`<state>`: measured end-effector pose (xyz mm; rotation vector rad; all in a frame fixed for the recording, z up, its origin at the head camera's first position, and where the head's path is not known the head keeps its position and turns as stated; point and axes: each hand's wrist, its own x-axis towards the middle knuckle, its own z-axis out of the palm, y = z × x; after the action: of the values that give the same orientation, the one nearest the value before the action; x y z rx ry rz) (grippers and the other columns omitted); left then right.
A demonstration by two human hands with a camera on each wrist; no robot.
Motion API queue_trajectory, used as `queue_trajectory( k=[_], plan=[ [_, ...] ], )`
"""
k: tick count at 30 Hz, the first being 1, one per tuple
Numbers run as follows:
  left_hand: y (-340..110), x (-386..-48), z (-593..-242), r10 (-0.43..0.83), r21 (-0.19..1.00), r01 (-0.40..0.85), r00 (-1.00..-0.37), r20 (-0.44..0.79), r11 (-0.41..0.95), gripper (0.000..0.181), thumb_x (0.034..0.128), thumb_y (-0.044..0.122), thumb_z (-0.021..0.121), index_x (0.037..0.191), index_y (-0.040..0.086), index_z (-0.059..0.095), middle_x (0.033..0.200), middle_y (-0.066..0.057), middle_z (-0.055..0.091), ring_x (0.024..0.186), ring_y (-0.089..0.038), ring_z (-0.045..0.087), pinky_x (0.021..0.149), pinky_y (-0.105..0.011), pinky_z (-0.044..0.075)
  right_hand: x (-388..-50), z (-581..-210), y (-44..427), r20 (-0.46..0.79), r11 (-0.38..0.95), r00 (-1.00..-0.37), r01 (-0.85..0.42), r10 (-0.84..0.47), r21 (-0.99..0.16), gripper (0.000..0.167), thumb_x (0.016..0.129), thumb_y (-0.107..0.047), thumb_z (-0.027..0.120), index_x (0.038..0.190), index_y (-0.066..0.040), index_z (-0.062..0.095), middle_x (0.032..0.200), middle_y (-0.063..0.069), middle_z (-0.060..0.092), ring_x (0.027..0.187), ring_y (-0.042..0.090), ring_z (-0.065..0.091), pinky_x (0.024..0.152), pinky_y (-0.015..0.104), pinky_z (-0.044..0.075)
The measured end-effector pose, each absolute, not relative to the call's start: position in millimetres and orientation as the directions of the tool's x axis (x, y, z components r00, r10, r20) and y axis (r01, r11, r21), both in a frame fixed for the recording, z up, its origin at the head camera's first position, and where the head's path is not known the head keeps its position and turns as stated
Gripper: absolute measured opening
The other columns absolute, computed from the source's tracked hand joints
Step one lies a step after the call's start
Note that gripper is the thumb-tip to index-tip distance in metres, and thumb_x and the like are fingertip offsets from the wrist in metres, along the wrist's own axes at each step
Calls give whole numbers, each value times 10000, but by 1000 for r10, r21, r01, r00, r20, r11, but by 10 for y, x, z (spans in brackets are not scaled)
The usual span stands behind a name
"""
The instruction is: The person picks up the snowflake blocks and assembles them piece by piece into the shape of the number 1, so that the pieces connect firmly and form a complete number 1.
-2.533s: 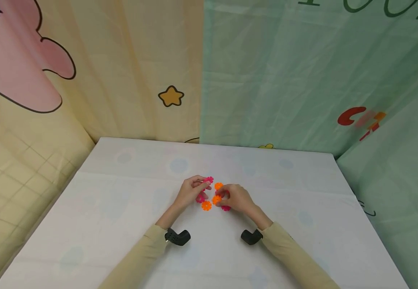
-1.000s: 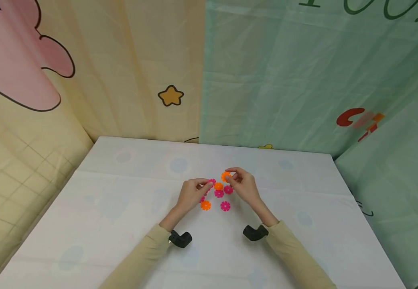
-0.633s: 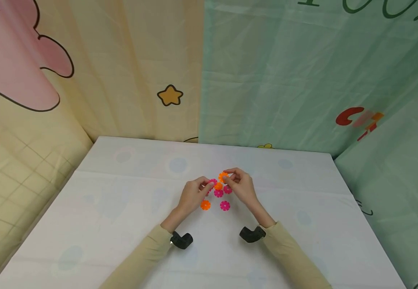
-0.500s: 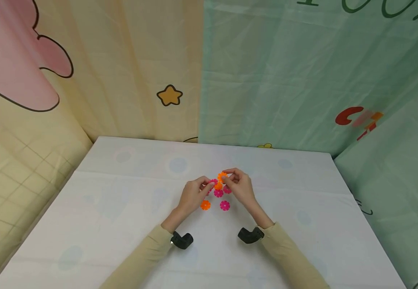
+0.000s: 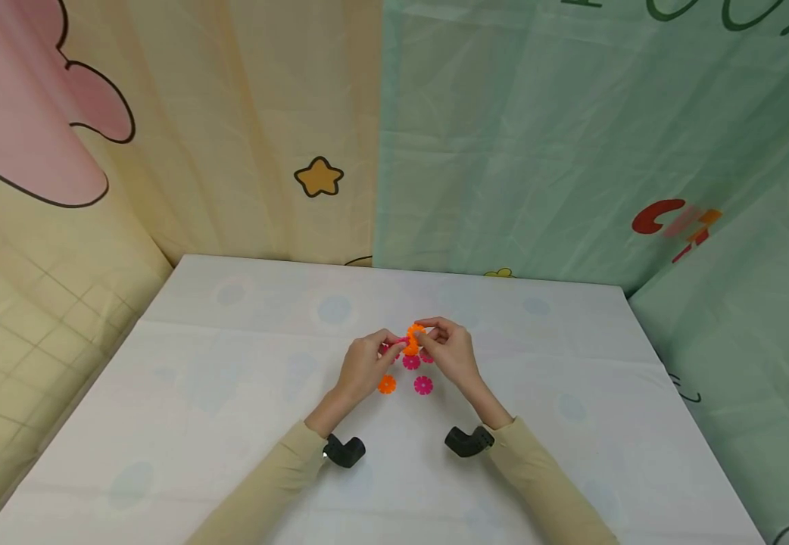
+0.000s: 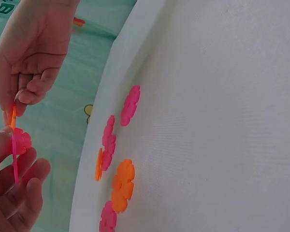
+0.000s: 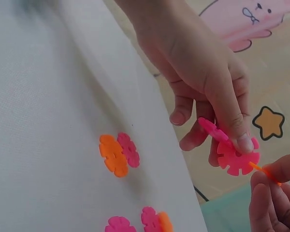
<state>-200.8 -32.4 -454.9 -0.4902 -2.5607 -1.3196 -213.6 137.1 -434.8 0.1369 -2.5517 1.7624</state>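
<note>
White tabletop (image 5: 231, 469) bears loose discs (image 5: 423, 385) beneath the left hand (image 5: 362, 369), pinching pink pieces (image 7: 236, 163), and right hand (image 5: 454, 354), pinching an orange piece (image 5: 415, 330).

Mixes hot-pink discs (image 5: 423, 385) with bright orange discs (image 5: 386, 384) mid-frame. Scatters faint blue spots over a white table (image 5: 231, 462). Pairs khaki sleeves (image 5: 258, 484) with black wrist mounts (image 5: 344, 452) below. Runs cream on the left cloth (image 5: 217, 144), with a dark-outlined orange star (image 5: 319, 177) and, upper left, a pink cartoon figure (image 5: 26, 129); green on the right cloth (image 5: 503, 151), with darker green lettering (image 5: 737, 29) upper right.

2 plain beige sleeves (image 5: 261, 484) adjoin 2 angled black wrist devices (image 5: 345, 452).
</note>
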Motion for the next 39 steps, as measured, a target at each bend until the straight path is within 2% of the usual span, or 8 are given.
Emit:
queue_trajectory(
  k=[6,9,14,18,22,27,34,39],
  plan=[
    [-306,-2014,-4558,184,726,420,-905,384,545,106,876,146,693,905,47,673,695,-25,646,506,-67,415,446,-158,350,-2131,-4347,1347,137,332,-990,-137,-23,-933,178,880,-54,637,1040,-12,702,672,203,600,598,445,576,492,221,479],
    [-290,-2002,-4556,164,730,428,-899,407,533,101,869,135,696,897,43,667,687,-31,636,523,-71,448,467,-154,387,-2096,-4266,1309,134,324,-991,-132,-15,-937,183,871,-24,626,1032,30,694,682,268,590,515,340,571,483,218,467],
    [-286,-1986,-4528,141,734,424,-898,417,530,90,870,124,693,883,42,658,668,-28,617,528,-72,457,482,-154,413,-2078,-4219,1249,82,297,-996,-73,20,-952,203,871,-22,649,1050,71,677,716,296,602,464,74,538,573,330,561],
    [-302,-1995,-4513,136,738,426,-897,421,523,100,876,129,685,872,36,648,658,-37,607,535,-80,457,494,-157,418,-2112,-4279,1230,79,256,-996,-65,47,-964,192,858,-28,672,1029,57,686,628,128,598,486,165,564,528,255,534],
    [-311,-2002,-4508,107,749,420,-897,429,513,119,876,147,684,854,38,642,648,-41,604,549,-104,476,516,-161,428,-2117,-4258,1193,79,230,-996,-66,49,-971,187,859,-24,657,1026,56,684,607,54,587,487,147,539,494,188,476],
    [-312,-1997,-4504,101,753,429,-891,442,499,134,876,167,682,855,42,636,649,-42,609,547,-99,478,511,-171,415,-2083,-4218,1152,28,205,-998,-16,60,-979,216,872,-31,636,1069,52,667,635,97,615,504,125,584,521,188,498],
    [-336,-1984,-4503,117,755,422,-898,425,501,124,886,164,674,869,48,634,654,-32,595,509,-69,439,483,-166,421,-2092,-4220,1166,0,205,-1000,6,30,-979,225,884,-51,639,1086,45,662,747,245,657,564,189,671,570,235,553],
    [-347,-1989,-4514,163,767,419,-905,392,486,106,885,141,671,905,41,641,699,-51,625,494,-60,445,488,-168,445,-2089,-4260,1219,-12,223,-1000,15,18,-975,206,877,-58,656,1061,33,674,762,253,668,567,214,669,573,249,556]
  ],
)
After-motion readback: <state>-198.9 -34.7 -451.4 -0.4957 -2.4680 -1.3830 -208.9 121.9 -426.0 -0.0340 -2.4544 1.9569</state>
